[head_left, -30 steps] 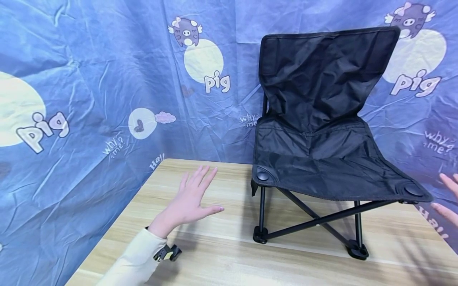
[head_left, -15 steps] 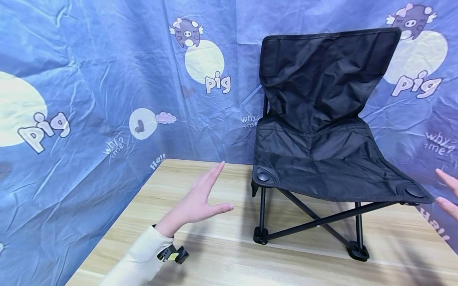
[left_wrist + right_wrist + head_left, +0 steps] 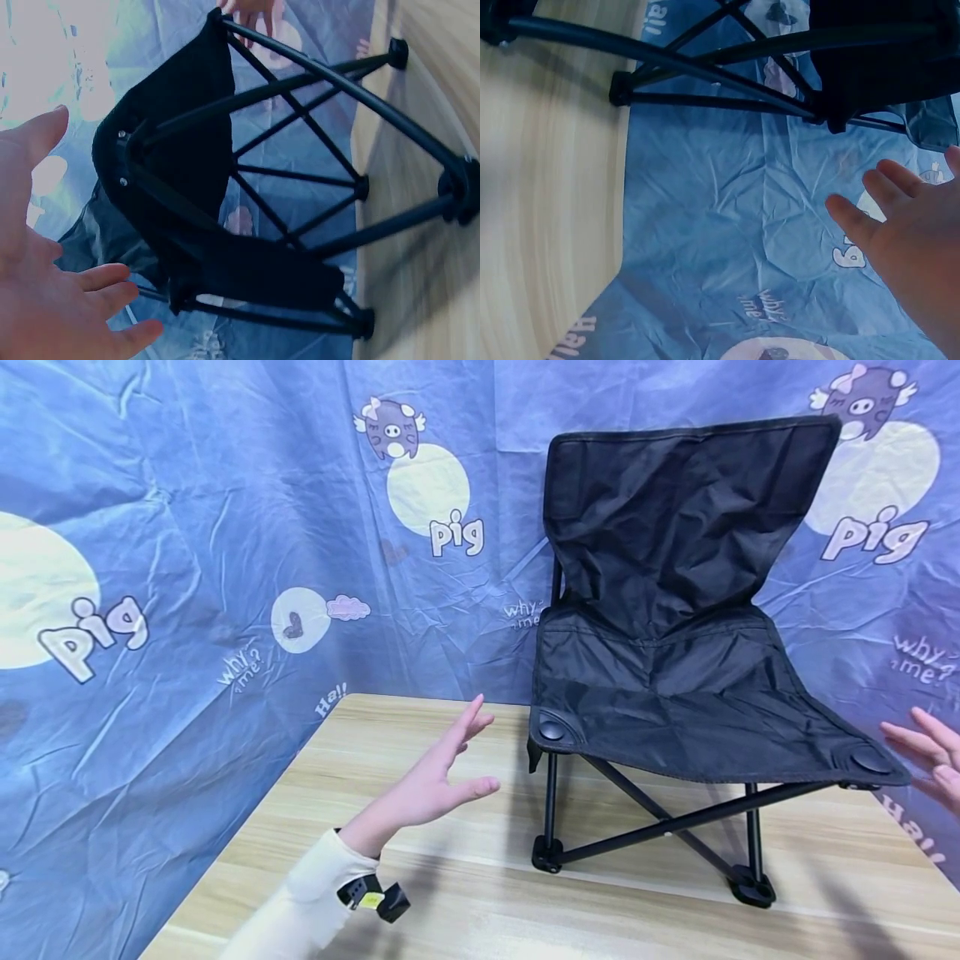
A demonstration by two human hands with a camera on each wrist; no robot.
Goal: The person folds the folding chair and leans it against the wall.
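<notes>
black chair (image 3: 667, 710), right hand (image 3: 935, 760) (cropped)

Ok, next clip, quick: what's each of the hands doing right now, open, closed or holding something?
Left hand: open, holding nothing.
Right hand: open, holding nothing.

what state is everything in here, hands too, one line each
black fabric folding chair: unfolded, upright on its feet
left hand: fingers extended, holding nothing
right hand: fingers extended, not gripping the chair
pale wood-grain table: supporting the chair
blue pig-print cloth backdrop: hanging, wrinkled
black wrist device: strapped at the left wrist
</notes>
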